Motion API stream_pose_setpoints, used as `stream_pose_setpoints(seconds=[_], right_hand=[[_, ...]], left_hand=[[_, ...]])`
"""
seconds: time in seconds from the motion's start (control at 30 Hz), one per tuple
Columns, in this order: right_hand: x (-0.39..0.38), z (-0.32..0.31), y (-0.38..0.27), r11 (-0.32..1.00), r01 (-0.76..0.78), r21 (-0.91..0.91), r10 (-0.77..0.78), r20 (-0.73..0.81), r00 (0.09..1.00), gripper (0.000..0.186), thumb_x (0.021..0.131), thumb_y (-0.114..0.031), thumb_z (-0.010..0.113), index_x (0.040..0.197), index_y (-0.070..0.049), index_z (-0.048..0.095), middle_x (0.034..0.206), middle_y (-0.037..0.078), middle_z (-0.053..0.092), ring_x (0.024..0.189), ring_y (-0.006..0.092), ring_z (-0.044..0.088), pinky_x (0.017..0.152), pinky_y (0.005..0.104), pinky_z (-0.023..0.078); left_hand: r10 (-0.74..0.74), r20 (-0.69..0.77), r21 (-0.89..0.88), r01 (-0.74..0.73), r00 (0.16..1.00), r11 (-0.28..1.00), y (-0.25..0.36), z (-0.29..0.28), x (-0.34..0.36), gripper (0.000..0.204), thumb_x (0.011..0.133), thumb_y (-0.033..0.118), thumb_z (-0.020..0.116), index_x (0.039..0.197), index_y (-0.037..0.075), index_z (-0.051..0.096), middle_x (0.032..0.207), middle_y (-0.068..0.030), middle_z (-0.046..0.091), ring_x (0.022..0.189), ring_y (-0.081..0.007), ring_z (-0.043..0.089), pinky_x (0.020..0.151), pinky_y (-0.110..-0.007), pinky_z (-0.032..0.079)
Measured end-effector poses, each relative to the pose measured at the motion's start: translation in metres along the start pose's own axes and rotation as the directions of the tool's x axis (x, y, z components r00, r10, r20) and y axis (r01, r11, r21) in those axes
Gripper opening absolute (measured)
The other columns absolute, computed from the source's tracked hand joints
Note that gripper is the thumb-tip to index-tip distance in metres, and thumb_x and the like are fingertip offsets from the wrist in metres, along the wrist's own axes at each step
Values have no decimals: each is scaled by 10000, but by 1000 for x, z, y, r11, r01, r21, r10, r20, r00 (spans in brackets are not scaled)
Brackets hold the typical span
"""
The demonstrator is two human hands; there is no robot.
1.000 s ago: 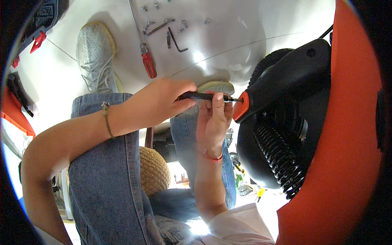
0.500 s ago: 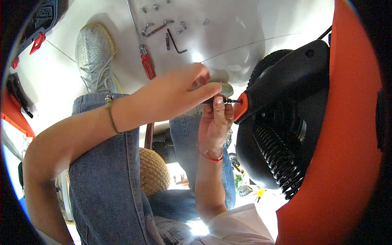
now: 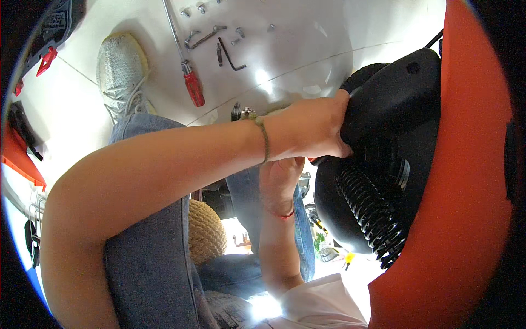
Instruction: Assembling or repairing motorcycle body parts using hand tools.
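Note:
My left hand, with a green cord bracelet at its wrist, is closed around the end of a black arm-shaped cover. Its fingertips are out of sight behind the cover. Just below, my right hand sits partly behind my left wrist. Its fingers are hidden, and I cannot see what is in them. A sliver of the orange end piece shows between the hands. To the right stand a black coil spring, a dark tyre and a large orange body panel.
A red-handled screwdriver, a hex key and several loose bolts lie on the pale floor. A dark case with a red latch stands at upper left. My shoe is near it. A woven seat is below.
My left hand has moved right, from above the black tool in my right hand onto the end of the black cover. That tool and the right fingers are now covered.

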State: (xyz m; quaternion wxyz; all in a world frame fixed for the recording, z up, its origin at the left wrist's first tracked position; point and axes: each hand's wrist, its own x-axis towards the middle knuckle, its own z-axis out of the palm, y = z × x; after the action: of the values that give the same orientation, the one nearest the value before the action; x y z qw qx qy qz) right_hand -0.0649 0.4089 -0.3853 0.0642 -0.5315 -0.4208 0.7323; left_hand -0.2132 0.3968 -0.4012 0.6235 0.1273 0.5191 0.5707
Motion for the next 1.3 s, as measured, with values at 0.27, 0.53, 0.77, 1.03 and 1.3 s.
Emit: stream_pose_setpoints(seconds=[0.27,0.53,0.77,1.03,1.3], right_hand=[[4,9,8,997,38,60,-43,75,996,385,871,9,502,1250,-19,445,1265,85,484,1189,216,463,1021,367,368],[10,5,21,983,-176,-48,177,19,984,339,950,-115,459,1274,-17,429,1274,82,472,1202,215,452,1013,355,371],[7,-1,36,942,-335,-27,335,-18,942,269,954,-134,462,1204,-37,473,1153,59,545,1040,146,517,880,318,432],[-2,-3,62,842,-498,-209,471,-165,866,226,898,-139,574,1106,-51,559,1000,37,617,840,120,583,741,270,467],[26,-14,66,775,-399,-489,356,-183,916,258,856,-125,608,1084,-15,557,971,53,607,838,129,568,737,261,458]], left_hand=[[94,-46,-77,-98,995,992,-21,-4,3,495,675,176,734,1037,-38,472,705,-166,609,614,-270,640,565,-347,498],[118,-32,-76,-120,993,990,-20,-16,1,494,670,190,734,1038,-18,478,688,-136,609,604,-240,640,560,-346,499],[138,-17,-53,-139,990,989,-46,-42,-14,614,681,219,739,1185,-14,477,945,-132,624,868,-178,604,768,-295,488],[-329,-32,-215,315,944,924,-71,-123,-83,547,810,190,673,1268,5,437,1090,-66,596,942,-154,567,843,-305,475],[-66,-316,-648,-164,947,744,-83,-145,-158,613,772,197,668,1301,-3,431,1259,-123,539,1087,-182,555,953,-318,438]])
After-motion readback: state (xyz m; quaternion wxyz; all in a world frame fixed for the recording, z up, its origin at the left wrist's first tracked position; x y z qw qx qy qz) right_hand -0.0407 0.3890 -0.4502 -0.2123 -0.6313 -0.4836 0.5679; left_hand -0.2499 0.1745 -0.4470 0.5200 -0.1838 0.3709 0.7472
